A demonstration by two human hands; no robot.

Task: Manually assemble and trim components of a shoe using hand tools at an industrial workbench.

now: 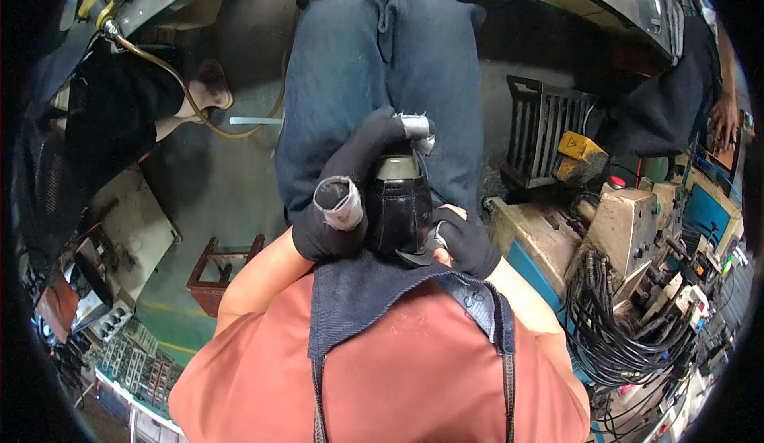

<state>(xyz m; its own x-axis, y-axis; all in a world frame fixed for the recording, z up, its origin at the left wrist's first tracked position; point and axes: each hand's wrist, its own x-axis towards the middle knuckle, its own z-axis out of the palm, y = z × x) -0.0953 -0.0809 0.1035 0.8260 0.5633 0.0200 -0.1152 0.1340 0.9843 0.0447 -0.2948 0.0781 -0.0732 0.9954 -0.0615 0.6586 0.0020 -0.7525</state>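
Over my lap is a black leather shoe (396, 214), seemingly fitted on a grey-green last (398, 167) that shows at its top. Stitched seams run down the leather. My left hand (348, 192), in a black glove with frayed whitish tape round the thumb and a fingertip, is wrapped about the shoe's left and far side. On the shoe's lower right, my right hand (468, 240) is closed in a black glove with bare fingertips, gripping the near edge. A dark flap and a small grey, shiny bit show by those fingertips; what they are I cannot make out.
A denim apron (358, 300) covers my waist. To the right stand a slatted dark rack (547, 128), a yellow block (579, 158), a control box (627, 224) and bundled black cables (601, 323). A hose (179, 81) and a rusty frame (225, 274) are left. Other people sit either side.
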